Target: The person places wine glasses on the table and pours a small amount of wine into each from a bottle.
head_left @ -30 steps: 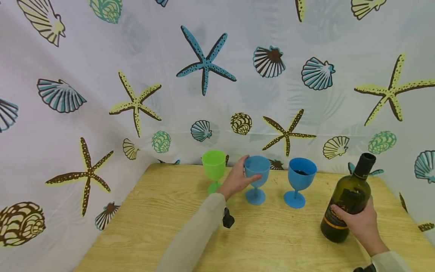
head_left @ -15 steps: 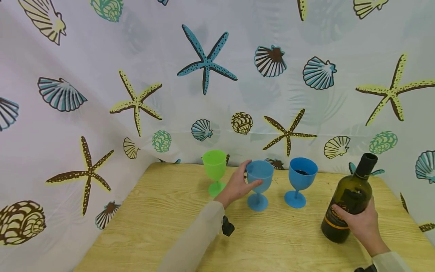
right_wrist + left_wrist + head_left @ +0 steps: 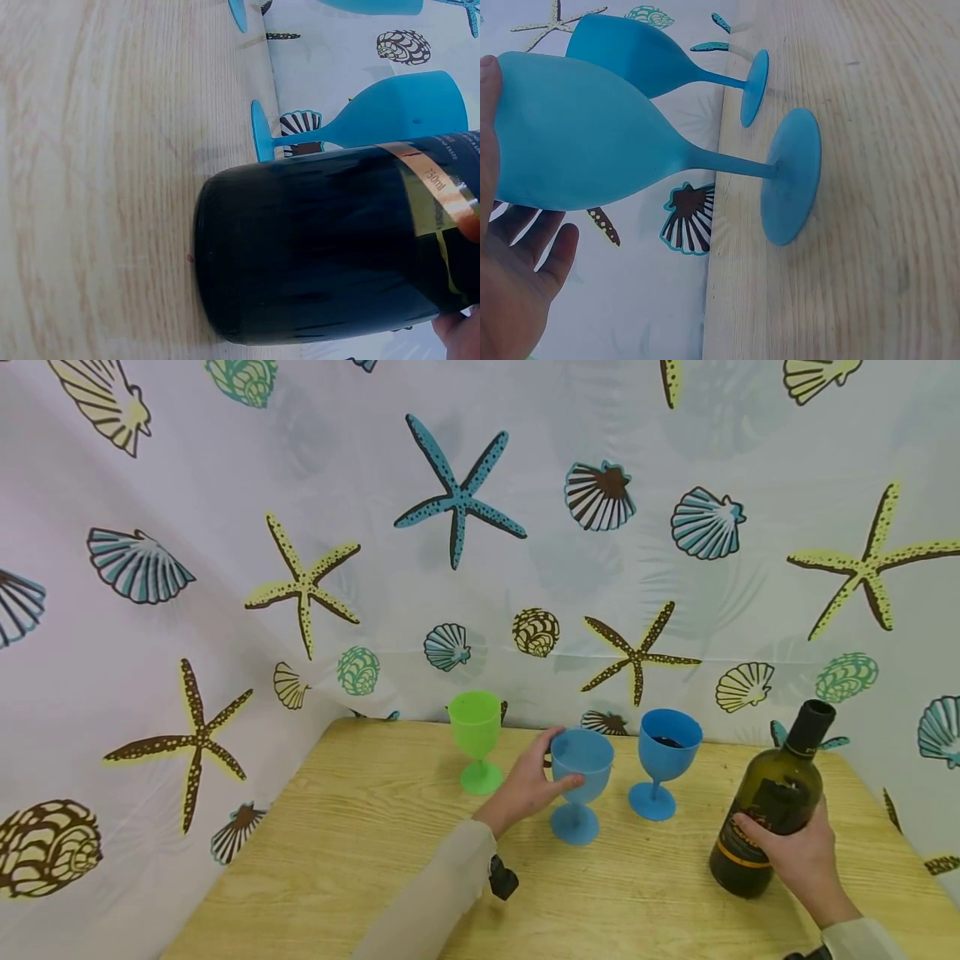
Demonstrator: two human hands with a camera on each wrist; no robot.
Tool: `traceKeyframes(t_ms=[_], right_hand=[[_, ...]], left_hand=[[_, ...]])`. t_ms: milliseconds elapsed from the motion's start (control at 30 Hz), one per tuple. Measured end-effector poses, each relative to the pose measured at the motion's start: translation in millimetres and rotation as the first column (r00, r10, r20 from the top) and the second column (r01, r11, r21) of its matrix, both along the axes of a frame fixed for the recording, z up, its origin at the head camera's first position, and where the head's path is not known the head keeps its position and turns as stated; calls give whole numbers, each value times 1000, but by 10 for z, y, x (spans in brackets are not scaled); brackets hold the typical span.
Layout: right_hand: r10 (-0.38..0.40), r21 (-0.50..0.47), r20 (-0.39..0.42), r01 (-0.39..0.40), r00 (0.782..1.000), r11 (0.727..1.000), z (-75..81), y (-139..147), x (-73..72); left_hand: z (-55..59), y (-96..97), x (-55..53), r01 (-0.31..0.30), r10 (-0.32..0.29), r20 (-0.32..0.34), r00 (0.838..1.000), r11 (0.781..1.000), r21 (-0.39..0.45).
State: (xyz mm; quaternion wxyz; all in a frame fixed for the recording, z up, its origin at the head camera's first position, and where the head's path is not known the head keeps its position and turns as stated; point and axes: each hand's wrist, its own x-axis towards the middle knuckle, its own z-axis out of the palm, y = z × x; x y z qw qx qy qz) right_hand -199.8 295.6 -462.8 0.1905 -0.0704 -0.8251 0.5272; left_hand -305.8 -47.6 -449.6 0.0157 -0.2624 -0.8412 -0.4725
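My left hand holds the light blue goblet by its bowl, thumb on the near side and fingers round the back. In the left wrist view that goblet is upright, its foot right at the wooden tabletop. My right hand grips a dark wine bottle round its labelled body; the bottle is uncapped and leans slightly to the right. Between the two stands a darker blue goblet with dark liquid inside. The right wrist view shows the bottle's base near the tabletop.
A green goblet stands behind and left of my left hand. The wooden table ends at the back against a white curtain printed with starfish and shells, which also runs along both sides.
My left hand has drawn the light blue goblet nearer and slightly to the right. The right hand and the bottle stay in about the same place.
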Motion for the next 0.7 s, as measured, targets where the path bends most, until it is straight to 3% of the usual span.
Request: traceKeyframes(t_ms=[367,700], right_hand=[[-21,8,5,21,1000,1000,1,9,-4],[-12,3,-2,12,1000,1000,-10,6,-1]], left_hand=[[6,63,92,70,-70,-21,997,997,27],[8,103,164,83,-83,-3,997,995,62]])
